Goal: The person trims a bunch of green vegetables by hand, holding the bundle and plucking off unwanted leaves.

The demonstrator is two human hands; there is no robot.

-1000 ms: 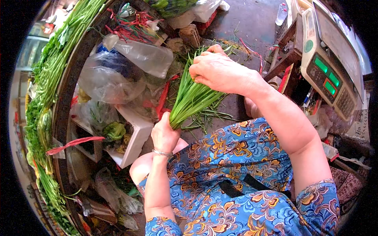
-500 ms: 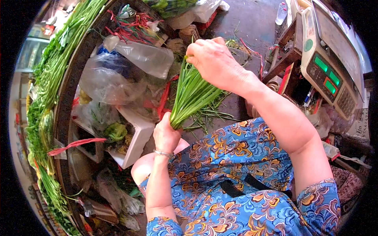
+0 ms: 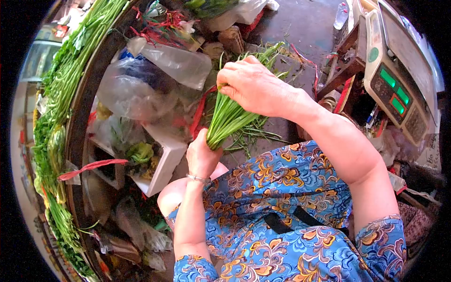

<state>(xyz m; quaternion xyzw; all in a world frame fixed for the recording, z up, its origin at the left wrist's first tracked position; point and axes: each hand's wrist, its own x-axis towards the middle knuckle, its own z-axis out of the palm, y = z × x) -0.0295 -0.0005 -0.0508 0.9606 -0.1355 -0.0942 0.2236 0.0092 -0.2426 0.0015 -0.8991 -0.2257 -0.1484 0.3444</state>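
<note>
A bunch of long, thin green leaves that look like chives [image 3: 231, 121] is held up in front of my lap. My left hand [image 3: 203, 152] is closed around its near end, a bracelet on the wrist. Across the far part of the bunch lies my right hand [image 3: 256, 87], its fingers curled down onto the leaves, with the fingertips partly hidden. Green tips stick out past the right hand. Loose green trimmings [image 3: 253, 136] lie on the dark surface just behind the bunch.
Plastic bags [image 3: 136, 89], a white foam box [image 3: 165, 162] and red ties [image 3: 164, 28] crowd the left side. Farther left, stalky greens [image 3: 77, 70] lie along a curved ledge. A digital scale [image 3: 397, 89] stands at right on a wooden frame [image 3: 345, 70].
My right hand has moved slightly toward me along the bunch, and more green tips now show beyond it. My left hand keeps its hold; the view has shifted a little.
</note>
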